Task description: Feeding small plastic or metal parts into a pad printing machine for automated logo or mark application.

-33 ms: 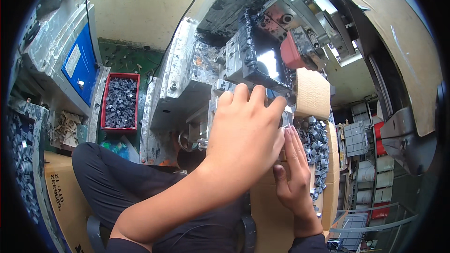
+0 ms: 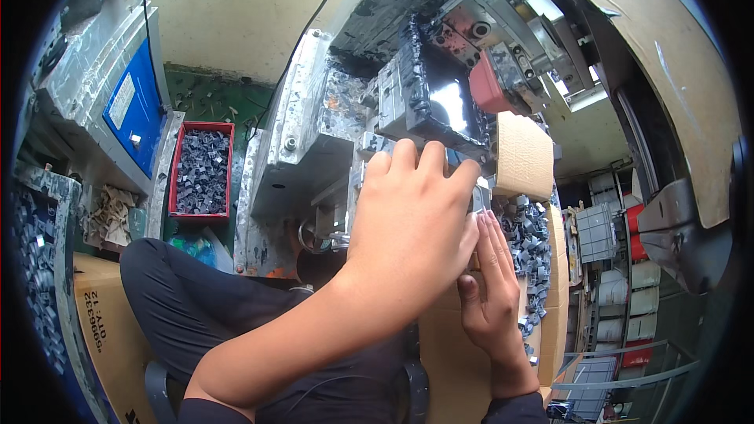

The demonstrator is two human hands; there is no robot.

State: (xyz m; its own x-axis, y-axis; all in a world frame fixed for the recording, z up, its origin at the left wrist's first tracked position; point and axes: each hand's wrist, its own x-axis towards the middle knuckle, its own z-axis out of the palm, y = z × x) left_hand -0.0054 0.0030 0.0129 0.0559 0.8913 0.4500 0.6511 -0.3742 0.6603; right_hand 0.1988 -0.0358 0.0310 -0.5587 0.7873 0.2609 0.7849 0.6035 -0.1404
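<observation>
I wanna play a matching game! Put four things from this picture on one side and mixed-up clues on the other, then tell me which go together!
Things:
1. bare left hand
2. red rectangular box
3. flat blue panel
4. bare right hand

Clues:
A. has a white label on it
B. fingers straight and close together
C. back showing, knuckles bent
D. holds lots of small dark pieces

Pairs: 1-C, 2-D, 3-A, 4-B
</observation>
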